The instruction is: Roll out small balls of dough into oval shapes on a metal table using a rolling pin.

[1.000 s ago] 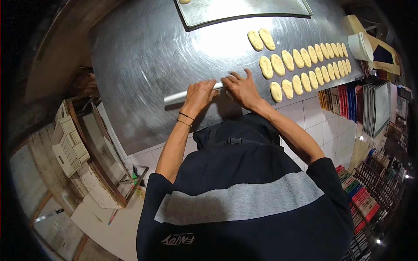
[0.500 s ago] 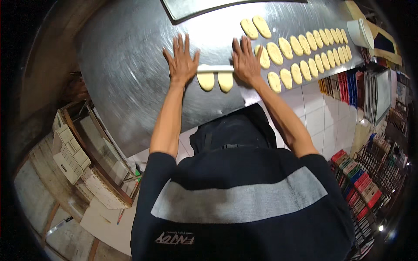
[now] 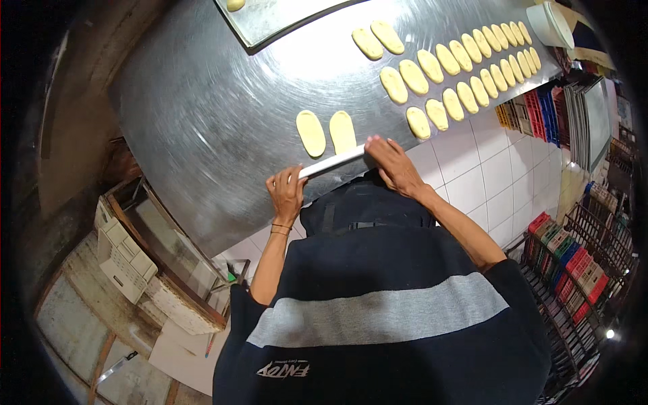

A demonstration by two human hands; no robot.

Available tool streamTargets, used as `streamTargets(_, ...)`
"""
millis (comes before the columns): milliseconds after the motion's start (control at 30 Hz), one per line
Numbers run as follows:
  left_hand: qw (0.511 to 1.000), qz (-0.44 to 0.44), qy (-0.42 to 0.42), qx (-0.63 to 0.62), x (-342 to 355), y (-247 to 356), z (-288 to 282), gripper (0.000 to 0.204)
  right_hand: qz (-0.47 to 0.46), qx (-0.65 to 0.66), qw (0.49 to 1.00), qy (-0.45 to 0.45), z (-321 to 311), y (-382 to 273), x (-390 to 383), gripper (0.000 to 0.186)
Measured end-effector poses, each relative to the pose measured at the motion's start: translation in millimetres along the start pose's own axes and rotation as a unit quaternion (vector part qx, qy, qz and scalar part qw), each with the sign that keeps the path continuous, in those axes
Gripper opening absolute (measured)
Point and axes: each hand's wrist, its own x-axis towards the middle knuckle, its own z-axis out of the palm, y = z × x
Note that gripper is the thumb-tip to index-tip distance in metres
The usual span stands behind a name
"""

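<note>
A thin white rolling pin (image 3: 332, 163) slants across the near side of the metal table, its right end farther from me. My left hand (image 3: 287, 194) grips the left end with curled fingers. Around the right end close the fingers of my right hand (image 3: 397, 167). Just beyond the pin lie two flat, oval dough pieces: the left one (image 3: 310, 133) is in full view, while the right one (image 3: 343, 130) meets the pin at its near edge. More flattened dough ovals (image 3: 413, 77) stretch in rows toward the far right.
The metal table (image 3: 202, 128) has its near edge against my body. At the back is a tray (image 3: 290, 17) with a piece of dough in its corner. A white bucket (image 3: 550, 25) stands at the right end. Coloured crates (image 3: 570, 263) are stacked at lower right.
Both hands have drawn the rolling pin back toward me, off most of the two dough pieces. My flat, spread fingers have curled around its ends. The two pieces look longer.
</note>
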Motion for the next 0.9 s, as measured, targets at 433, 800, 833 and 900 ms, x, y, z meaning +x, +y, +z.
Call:
streamTargets(433,0.946,-0.188,0.240,0.112,104,27,-10,0.036,0.091,0.313,0.939,0.113,-56,7,103,0.024)
streamTargets(800,0.988,-0.127,0.077,-0.053,111,79,6,0.019,0.083,0.122,0.949,0.279,-209,175,129,0.045)
streamTargets(833,0.986,-0.109,0.125,-0.031,124,83,4,0.012,0.083,0.107,0.946,0.294,-212,189,138,0.043)
streamTargets(900,0.968,-0.173,0.172,-0.066,151,98,-5,0.013,0.063,0.102,0.953,0.277,-207,212,155,0.040)
